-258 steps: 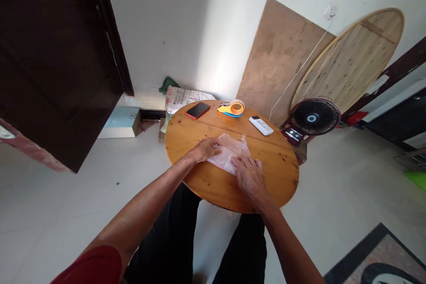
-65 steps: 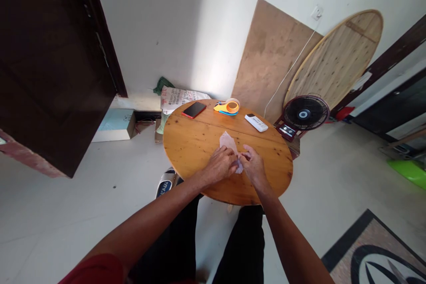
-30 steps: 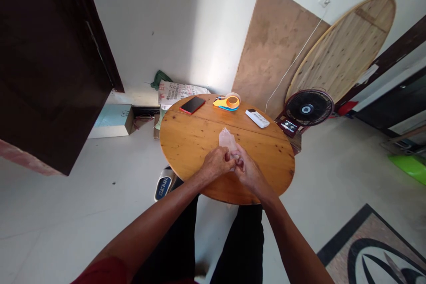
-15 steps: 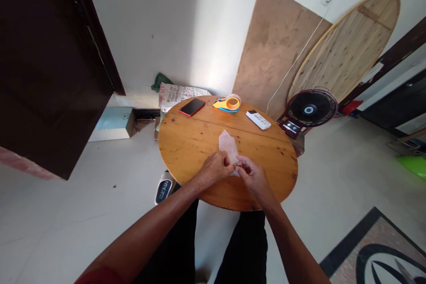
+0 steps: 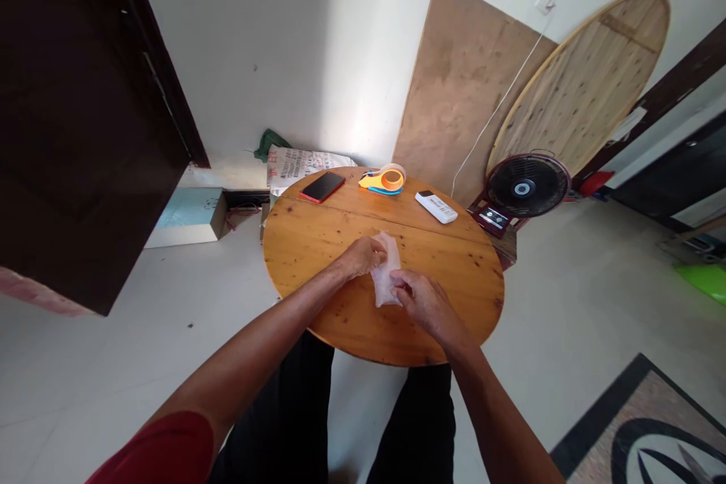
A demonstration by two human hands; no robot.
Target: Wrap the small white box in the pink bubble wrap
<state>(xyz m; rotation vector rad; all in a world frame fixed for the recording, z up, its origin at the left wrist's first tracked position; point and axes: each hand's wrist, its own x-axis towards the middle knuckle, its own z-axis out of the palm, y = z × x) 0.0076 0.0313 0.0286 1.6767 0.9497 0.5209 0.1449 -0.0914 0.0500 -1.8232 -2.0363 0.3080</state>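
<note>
A whitish translucent wrap (image 5: 386,289) lies on the round wooden table (image 5: 318,242) in front of me. At its left edge, my left hand (image 5: 366,255) has its fingers closed on it. My right hand (image 5: 417,293) pinches the wrap's right edge, lower down. Whatever may be inside the wrap cannot be made out. Beyond it, towards the table's far edge, are a red-edged phone (image 5: 323,187), a yellow and blue tape dispenser (image 5: 383,180) and a white device (image 5: 436,207).
A dark fan (image 5: 528,186) stands beyond the table's right edge. Behind it, a brown board (image 5: 465,83) and a round wooden top (image 5: 590,76) lean on the wall. A printed sack (image 5: 306,161) and a pale box (image 5: 187,217) are at the back left.
My left hand has moved up and left along the wrap. The wrap's lower part is now more exposed between my hands. The camera view has shifted slightly.
</note>
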